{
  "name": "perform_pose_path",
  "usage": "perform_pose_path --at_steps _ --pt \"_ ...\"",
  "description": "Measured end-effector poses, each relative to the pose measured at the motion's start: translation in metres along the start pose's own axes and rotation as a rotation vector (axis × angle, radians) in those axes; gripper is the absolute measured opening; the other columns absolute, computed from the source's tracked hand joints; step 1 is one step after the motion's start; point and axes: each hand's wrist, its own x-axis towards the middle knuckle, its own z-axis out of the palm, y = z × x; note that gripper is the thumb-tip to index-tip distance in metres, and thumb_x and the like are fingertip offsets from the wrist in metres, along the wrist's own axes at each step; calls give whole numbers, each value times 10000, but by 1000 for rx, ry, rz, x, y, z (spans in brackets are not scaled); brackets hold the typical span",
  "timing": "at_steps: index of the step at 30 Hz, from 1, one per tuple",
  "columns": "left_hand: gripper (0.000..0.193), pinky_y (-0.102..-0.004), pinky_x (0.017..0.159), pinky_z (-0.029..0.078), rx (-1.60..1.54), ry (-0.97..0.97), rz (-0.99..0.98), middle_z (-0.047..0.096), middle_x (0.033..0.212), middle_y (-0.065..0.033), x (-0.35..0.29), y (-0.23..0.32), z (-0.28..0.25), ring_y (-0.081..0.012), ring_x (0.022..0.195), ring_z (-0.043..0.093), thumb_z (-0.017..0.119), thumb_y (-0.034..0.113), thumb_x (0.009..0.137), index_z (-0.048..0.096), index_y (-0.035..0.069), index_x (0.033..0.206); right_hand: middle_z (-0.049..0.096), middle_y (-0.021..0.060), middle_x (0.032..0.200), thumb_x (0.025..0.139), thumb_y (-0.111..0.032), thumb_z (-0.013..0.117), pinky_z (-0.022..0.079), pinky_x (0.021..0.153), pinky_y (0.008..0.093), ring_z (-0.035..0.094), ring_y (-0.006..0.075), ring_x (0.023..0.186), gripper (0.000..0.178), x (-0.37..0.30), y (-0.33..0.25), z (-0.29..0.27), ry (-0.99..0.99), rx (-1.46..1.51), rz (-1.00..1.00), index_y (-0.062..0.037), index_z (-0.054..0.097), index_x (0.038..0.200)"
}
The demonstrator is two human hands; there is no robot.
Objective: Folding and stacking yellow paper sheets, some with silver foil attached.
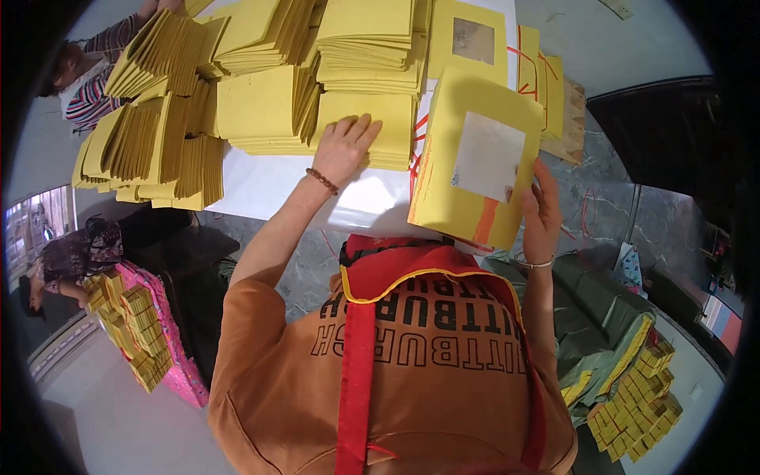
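Note:
My left hand (346, 149) lies flat on a stack of folded yellow paper sheets (396, 119) at the table's near side, its fingers slightly apart. To the right, my right hand (541, 212) holds the right edge of a thick yellow paper packet (443, 150), with the thumb at its edge and the fingers partly hidden. A pale square label (488, 156) and an orange strip (485, 220) are on the packet's face. It sits tilted at the table's near edge, overlapping another yellow packet (467, 16) behind it. Red ties (420, 123) show along its left side.
Several piles of folded yellow sheets (261, 107) cover the white table (269, 182). Red-tied yellow bundles (552, 95) lie at the far right. Another person (95, 83) is at the far left; a second (79, 253) is beside yellow bundles (131, 324). More bundles (637, 396) are stacked behind right.

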Motion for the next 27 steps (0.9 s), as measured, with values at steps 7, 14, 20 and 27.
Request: perform_pose_path --at_steps 7,14,20,27 --pt "519 -464 1012 220 -218 -123 -99 391 1361 -118 -11 -2 12 -299 1243 327 554 368 794 498 105 1237 455 132 1322 830 -53 551 310 1028 355 405 251 1245 369 1 0 0 6 -58 -19 -23 546 1198" --pt "493 -506 1032 175 -79 -47 -117 365 1378 -104 -16 5 31 -316 1283 281 491 461 858 499 130 1224 473 132 1302 812 -53 571 316 1023 363 410 267 1241 348 1 -12 1 10 -174 -64 -37 568 1160" --pt "464 -476 973 275 -155 -123 -60 453 1291 -112 2 -8 2 -317 1205 378 498 439 867 521 109 1193 501 107 1280 780 -89 619 308 1028 414 375 320 1264 353 7 -14 -3 -8 -419 -222 -53 586 1129" --pt "484 -398 986 300 -365 -84 -111 493 1243 -155 24 23 -42 -293 1193 415 463 414 907 503 56 1230 345 157 1401 788 -123 632 239 1065 403 304 304 1311 553 4 -16 1 17 -363 -216 -51 441 1302"
